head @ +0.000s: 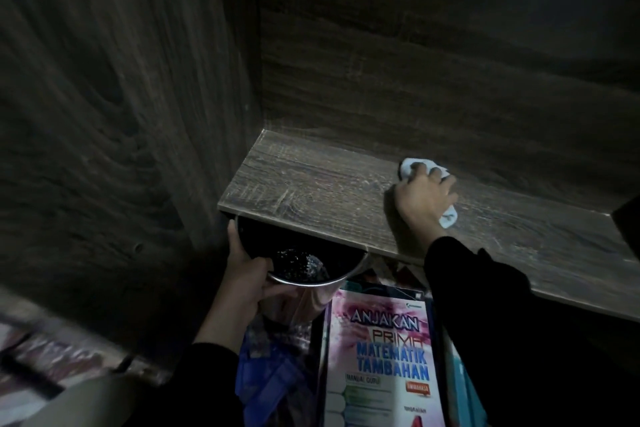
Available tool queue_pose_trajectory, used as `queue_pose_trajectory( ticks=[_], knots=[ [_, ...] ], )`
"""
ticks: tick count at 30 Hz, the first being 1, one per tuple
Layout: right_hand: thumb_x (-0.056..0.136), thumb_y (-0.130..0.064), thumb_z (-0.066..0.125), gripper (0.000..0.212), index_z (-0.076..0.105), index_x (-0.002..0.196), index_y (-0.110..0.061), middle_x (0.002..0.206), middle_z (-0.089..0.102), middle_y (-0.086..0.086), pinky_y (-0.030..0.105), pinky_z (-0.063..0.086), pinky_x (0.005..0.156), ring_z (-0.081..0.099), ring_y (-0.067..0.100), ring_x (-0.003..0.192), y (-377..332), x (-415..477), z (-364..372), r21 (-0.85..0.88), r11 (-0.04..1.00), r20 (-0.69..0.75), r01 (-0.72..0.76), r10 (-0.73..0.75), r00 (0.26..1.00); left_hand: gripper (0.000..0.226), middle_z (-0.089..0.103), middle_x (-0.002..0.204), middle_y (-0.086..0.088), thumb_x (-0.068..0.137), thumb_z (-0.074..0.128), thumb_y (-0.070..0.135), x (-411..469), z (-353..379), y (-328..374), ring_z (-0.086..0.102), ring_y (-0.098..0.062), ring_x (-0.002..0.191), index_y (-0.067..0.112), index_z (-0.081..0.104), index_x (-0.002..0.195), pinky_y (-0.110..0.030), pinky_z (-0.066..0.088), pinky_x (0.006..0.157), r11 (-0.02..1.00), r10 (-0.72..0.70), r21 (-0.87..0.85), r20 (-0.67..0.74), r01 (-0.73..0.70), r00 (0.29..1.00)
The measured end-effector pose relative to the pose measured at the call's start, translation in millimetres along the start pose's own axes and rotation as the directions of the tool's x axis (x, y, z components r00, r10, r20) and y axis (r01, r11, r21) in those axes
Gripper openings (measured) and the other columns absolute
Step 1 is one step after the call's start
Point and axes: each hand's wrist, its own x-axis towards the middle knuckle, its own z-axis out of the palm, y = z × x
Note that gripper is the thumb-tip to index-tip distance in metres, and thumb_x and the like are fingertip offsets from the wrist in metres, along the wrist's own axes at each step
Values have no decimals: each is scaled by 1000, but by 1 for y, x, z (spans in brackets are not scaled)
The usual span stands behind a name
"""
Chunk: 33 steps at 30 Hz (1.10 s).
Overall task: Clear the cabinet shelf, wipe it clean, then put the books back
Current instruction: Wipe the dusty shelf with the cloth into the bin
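The dark wooden cabinet shelf (311, 184) runs from the centre to the right edge, bare of books. My right hand (426, 196) presses a crumpled white cloth (446, 215) onto the shelf's middle. My left hand (246, 274) grips the rim of a shiny metal bowl (311, 282), held just under the shelf's front left edge; something dark and glistening lies in it. A pink and white maths book (381, 357) lies below, near the bottom centre, with other books around it.
The cabinet's left side panel (121, 114) and back wall (433, 62) close in the shelf. A blue book (464, 392) lies under my right sleeve. Patterned floor covering (41, 350) shows at the lower left.
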Motion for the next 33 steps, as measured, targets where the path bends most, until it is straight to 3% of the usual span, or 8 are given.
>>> queue_pose_trajectory(
  ticks=[8, 12, 15, 18, 22, 25, 29, 33],
  knots=[
    [90, -23, 49, 40, 44, 127, -8, 133, 46, 19, 45, 29, 99, 32, 33, 126, -99, -5, 28, -120, 963, 77, 240, -233, 970, 96, 47, 139, -2, 80, 35, -26, 4, -6, -1, 58, -31, 98, 44, 25, 145, -52, 56, 49, 997, 14, -80, 0, -14, 1000],
    [91, -21, 46, 40, 43, 130, -9, 135, 45, 19, 45, 29, 100, 32, 32, 126, -137, -14, 36, -158, 927, 135, 339, -320, 938, 99, 47, 138, 2, 80, 36, -25, 6, -9, -5, 57, -30, 106, 47, 21, 146, -58, 56, 65, 998, -3, -65, -40, 1, 999],
    [92, -19, 45, 40, 44, 131, -10, 135, 47, 17, 45, 29, 100, 32, 32, 126, -160, -20, 38, -98, 844, 177, 527, -507, 844, 98, 46, 136, 0, 80, 35, -25, 7, -10, -4, 58, -32, 103, 45, 19, 147, -64, 52, 71, 996, -16, -86, -40, 13, 999],
    [91, -17, 47, 39, 51, 129, -17, 134, 53, 11, 40, 30, 98, 34, 30, 125, -167, -19, 30, 189, 750, 222, 634, -661, 717, 97, 45, 139, -1, 81, 33, -25, 7, -10, -1, 55, -36, 109, 44, 18, 148, -64, 52, 71, 994, -30, -102, -47, 25, 998],
    [91, -21, 47, 35, 57, 125, -18, 128, 58, 11, 39, 33, 94, 40, 31, 120, -139, -21, 27, 201, 862, -72, 465, -460, 885, 95, 43, 142, 0, 83, 33, -24, 5, -10, 3, 55, -35, 105, 44, 18, 148, -51, 55, 49, 993, -39, -110, -47, 34, 998],
    [93, -23, 46, 39, 49, 131, -15, 137, 47, 12, 43, 29, 97, 33, 33, 126, -120, -30, 40, 117, 951, -66, 285, -279, 958, 95, 43, 142, 2, 83, 34, -24, 6, -12, 4, 56, -34, 108, 44, 18, 148, -51, 56, 53, 994, -31, -102, -56, 26, 998],
    [93, -23, 45, 42, 44, 135, -17, 142, 40, 8, 44, 26, 100, 28, 32, 131, -147, -27, 49, 104, 906, 45, 409, -415, 909, 98, 45, 141, 3, 81, 35, -25, 7, -14, 4, 54, -35, 115, 46, 19, 148, -55, 56, 61, 994, -21, -108, -69, 14, 997],
    [94, -21, 43, 44, 43, 138, -18, 145, 40, 5, 43, 26, 102, 29, 31, 130, -175, -21, 53, 117, 779, 148, 615, -626, 765, 98, 41, 141, 6, 83, 33, -24, 7, -13, 2, 51, -39, 119, 47, 15, 148, -60, 54, 63, 994, -23, -104, -70, 15, 997]
  ],
)
